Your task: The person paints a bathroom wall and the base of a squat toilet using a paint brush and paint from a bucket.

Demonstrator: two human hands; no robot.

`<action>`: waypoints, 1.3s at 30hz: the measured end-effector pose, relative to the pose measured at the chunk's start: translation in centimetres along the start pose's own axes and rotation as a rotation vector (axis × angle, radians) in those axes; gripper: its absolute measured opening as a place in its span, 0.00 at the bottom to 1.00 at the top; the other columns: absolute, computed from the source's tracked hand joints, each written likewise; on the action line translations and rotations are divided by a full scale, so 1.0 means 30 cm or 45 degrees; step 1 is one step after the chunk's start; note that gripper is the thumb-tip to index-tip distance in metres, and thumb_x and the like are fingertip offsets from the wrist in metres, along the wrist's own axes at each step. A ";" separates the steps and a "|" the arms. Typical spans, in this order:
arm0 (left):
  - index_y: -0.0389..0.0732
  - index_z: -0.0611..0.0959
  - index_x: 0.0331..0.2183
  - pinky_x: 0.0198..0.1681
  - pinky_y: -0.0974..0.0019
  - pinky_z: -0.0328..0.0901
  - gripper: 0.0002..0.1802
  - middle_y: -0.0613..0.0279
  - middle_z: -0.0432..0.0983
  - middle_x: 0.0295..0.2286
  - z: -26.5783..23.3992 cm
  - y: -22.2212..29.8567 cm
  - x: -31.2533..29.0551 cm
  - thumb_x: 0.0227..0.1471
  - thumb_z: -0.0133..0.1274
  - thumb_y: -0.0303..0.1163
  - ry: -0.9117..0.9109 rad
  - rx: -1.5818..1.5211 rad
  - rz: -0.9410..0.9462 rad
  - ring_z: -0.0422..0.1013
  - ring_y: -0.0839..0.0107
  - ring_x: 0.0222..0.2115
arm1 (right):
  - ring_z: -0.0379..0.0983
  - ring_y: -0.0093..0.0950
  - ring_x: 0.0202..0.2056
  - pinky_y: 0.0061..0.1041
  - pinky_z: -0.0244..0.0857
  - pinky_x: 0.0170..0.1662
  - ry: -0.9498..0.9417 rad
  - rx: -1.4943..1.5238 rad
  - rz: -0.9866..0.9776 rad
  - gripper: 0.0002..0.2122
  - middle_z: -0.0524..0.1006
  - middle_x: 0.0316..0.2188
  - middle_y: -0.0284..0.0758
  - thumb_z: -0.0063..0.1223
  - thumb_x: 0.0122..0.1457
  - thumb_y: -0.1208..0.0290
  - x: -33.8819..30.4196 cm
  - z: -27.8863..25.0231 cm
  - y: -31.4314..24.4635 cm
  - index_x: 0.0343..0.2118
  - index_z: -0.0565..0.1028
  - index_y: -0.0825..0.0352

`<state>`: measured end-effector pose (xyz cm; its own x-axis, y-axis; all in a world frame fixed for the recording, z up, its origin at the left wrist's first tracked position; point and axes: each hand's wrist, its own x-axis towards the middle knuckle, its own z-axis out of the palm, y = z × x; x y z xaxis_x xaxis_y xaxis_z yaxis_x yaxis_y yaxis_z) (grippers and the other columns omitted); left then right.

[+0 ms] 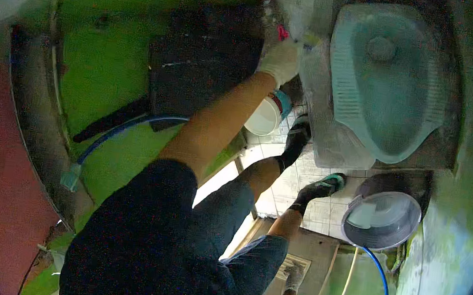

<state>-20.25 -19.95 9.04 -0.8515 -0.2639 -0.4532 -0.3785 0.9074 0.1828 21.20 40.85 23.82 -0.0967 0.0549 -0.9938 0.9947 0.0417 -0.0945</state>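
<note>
Head cam: my gloved left hand is reaching out by the grey slab around the pale blue-green squat toilet. A little pink thing sits just past the fingers; can't tell if I'm gripping anything. My gloved right hand is low, near a slatted panel, grip unclear too. White bucket by my left wrist, see-through basin near the slab.

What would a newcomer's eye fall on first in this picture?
Probably the pale blue-green, ribbed-sided squat toilet at upper right. Next comes the white-gloved left hand at upper centre, near a small pink-red object, then the round, grey-purple translucent basin lower right.
</note>
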 end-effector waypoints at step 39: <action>0.31 0.77 0.42 0.45 0.50 0.66 0.17 0.43 0.74 0.39 0.054 -0.216 0.382 0.53 0.43 0.30 0.479 -0.161 0.134 0.71 0.48 0.42 | 0.70 0.28 0.20 0.25 0.65 0.22 0.052 -0.019 0.296 0.18 0.76 0.25 0.38 0.44 0.62 0.61 0.043 0.030 0.009 0.49 0.71 0.69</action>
<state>-26.97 -28.32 1.25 -0.9524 -0.2943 -0.0800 -0.3040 0.8946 0.3274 21.37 40.02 22.46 0.1331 0.1054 -0.9855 0.9897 0.0382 0.1378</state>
